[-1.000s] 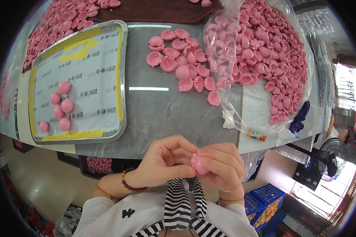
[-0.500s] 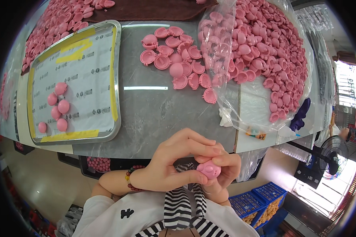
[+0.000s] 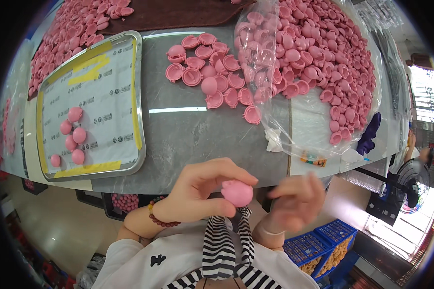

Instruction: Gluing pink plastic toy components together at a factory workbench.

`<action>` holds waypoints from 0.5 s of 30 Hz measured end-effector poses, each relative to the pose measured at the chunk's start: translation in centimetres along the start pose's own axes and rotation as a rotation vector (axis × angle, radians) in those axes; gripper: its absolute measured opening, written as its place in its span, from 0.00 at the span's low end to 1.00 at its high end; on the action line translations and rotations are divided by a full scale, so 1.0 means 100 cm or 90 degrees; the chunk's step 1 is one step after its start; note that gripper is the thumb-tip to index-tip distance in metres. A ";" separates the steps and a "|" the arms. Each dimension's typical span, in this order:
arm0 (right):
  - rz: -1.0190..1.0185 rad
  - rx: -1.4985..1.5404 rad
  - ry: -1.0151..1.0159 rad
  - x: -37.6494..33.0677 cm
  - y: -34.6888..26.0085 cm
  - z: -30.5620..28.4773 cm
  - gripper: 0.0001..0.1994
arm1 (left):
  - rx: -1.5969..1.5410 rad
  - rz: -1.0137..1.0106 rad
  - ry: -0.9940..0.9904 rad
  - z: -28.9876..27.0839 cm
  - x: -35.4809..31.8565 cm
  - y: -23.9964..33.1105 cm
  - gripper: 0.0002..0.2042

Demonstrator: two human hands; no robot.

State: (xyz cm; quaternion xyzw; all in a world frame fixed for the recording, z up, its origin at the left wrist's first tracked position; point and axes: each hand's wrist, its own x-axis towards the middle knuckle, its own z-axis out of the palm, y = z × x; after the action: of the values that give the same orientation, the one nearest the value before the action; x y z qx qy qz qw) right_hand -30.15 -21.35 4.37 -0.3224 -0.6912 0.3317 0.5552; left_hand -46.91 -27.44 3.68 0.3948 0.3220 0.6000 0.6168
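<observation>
My left hand point(image 3: 197, 190) pinches a round pink plastic ball point(image 3: 237, 193) with small ear-like bumps between thumb and fingers, just past the table's near edge. To its right, my right hand point(image 3: 299, 200) is apart from the ball and smeared by motion; its fingers cannot be made out clearly. On the grey table, loose pink half shells point(image 3: 213, 98) lie in a cluster ahead of my hands. Several closed pink balls point(image 3: 79, 135) rest on the paper-lined metal tray point(image 3: 141, 96) at the left.
A clear plastic bag point(image 3: 275, 126) spills a large heap of pink shells point(image 3: 318, 58) at the right. Another heap point(image 3: 62, 43) lies far left beside a brown cloth point(image 3: 178, 17). A purple glove-like item point(image 3: 370, 135) sits at the right edge. Blue crates point(image 3: 318, 243) and a fan point(image 3: 412, 185) stand beyond.
My right hand has let go of the pink ball and moved right. My left hand keeps the ball, now turned to a smooth side and shifted slightly left and up.
</observation>
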 end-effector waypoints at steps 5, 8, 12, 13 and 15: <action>-0.075 -0.422 0.499 0.041 0.077 -0.117 0.22 | -0.329 0.027 0.014 -0.009 -0.014 0.012 0.24; 0.035 -0.466 0.467 0.049 0.107 -0.149 0.27 | -0.279 0.044 0.032 -0.008 -0.019 0.016 0.21; 0.141 -0.303 0.393 0.054 0.129 -0.170 0.25 | -0.261 0.081 0.008 -0.015 -0.029 0.015 0.19; 0.161 -0.343 0.356 0.057 0.135 -0.178 0.22 | -0.257 0.081 0.010 -0.014 -0.031 0.018 0.19; 0.183 -0.374 0.313 0.058 0.140 -0.179 0.19 | -0.253 0.058 0.073 -0.012 -0.035 0.026 0.17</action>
State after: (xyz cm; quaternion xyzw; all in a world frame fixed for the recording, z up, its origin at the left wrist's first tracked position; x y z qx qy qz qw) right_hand -12.55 -6.86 -0.95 -0.6304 -0.5512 0.1078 0.5359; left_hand -49.45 -30.84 5.10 0.2445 0.2134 0.7008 0.6353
